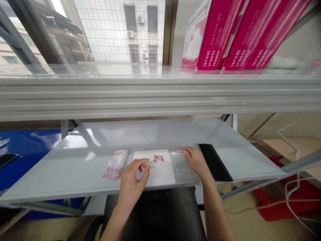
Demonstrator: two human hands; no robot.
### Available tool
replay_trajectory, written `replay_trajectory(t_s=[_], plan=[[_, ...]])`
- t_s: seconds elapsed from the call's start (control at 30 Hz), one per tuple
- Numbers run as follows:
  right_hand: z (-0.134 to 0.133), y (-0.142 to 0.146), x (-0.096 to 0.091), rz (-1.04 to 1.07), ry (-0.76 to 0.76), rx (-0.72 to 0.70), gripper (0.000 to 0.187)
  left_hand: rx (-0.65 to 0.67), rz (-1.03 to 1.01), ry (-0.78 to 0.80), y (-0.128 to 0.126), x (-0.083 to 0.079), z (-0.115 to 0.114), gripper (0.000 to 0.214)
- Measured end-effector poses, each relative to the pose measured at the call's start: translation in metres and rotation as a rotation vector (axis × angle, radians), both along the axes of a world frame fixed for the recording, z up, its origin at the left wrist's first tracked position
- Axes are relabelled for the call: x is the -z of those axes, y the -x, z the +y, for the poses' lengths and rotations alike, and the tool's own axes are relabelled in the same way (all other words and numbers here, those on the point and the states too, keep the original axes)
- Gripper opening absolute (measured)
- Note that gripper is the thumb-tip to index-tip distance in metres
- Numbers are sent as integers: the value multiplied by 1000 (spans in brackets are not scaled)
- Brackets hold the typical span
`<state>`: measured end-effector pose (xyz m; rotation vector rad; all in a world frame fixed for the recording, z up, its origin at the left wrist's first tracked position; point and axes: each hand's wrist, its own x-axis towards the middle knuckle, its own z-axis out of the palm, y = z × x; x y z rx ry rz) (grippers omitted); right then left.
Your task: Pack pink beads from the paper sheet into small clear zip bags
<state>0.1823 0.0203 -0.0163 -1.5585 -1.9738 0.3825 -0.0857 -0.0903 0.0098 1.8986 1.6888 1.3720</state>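
A white sheet (pixel 160 172) lies on the grey table (pixel 82 160) with a small heap of pink pieces (pixel 158 158) near its far edge. My left hand (pixel 134 179) rests on the sheet's near left corner, fingers curled and thumb meeting forefinger in a pinch; what it holds is too small to see. My right hand (pixel 197 161) lies on the right side of an empty clear plastic bag (pixel 179 163), fingers curled onto the bag's top edge. Left of the sheet is a clear zip bag of pink pieces (pixel 115 165).
A black phone (pixel 215 162) lies just right of my right hand, overhanging the table's front edge. An aluminium shelf rail (pixel 160 95) crosses above, carrying pink boxes (pixel 225 33). A blue surface (pixel 22 150) is at left; cables (pixel 291 194) and a red mat at right.
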Motion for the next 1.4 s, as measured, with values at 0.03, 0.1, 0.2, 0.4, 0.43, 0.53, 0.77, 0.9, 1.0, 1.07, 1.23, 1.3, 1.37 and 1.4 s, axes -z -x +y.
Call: replay_trajectory(t_s=[0.03, 0.1, 0.2, 0.4, 0.43, 0.53, 0.77, 0.9, 1.0, 1.07, 1.23, 1.3, 1.37, 1.4], plan=[[0, 0, 0, -20, -9, 10, 31, -9, 0, -3, 3, 1, -3, 17], [1, 0, -1, -55, -26, 30, 28, -27, 0, -10, 10, 2, -7, 17], [-1, 3, -7, -91, -59, 62, 27, -59, 2, -24, 23, 4, -15, 17], [-34, 71, -29, -106, -170, -97, 43, -302, 118, -143, 64, 17, -32, 20], [-43, 93, -32, -108, -177, -208, 44, -340, 128, -154, 71, 21, -34, 22], [-68, 157, -36, -112, -199, -512, 50, -380, 135, -136, 89, 33, -36, 30], [-80, 224, -22, -80, -202, -705, 39, -375, 89, -70, 105, 52, -39, 31], [-85, 215, -22, 198, -134, -715, 45, -447, 24, -107, 105, 49, -45, 25], [-92, 204, -26, 698, 141, -595, 29, -532, -45, -168, 96, 41, -49, 22], [-93, 197, -26, 942, 349, -492, 19, -545, -99, -249, 83, 33, -53, 19], [-83, 175, -25, 1163, 567, -394, 54, -298, -87, -424, 44, 22, -60, 30], [-81, 162, -26, 1211, 589, -355, 46, -209, -37, -433, 33, 23, -62, 37], [-82, 147, -27, 1228, 598, -336, 38, -180, -31, -420, 25, 27, -63, 38], [-83, 139, -28, 1229, 602, -334, 36, -183, -50, -404, 22, 29, -64, 36]])
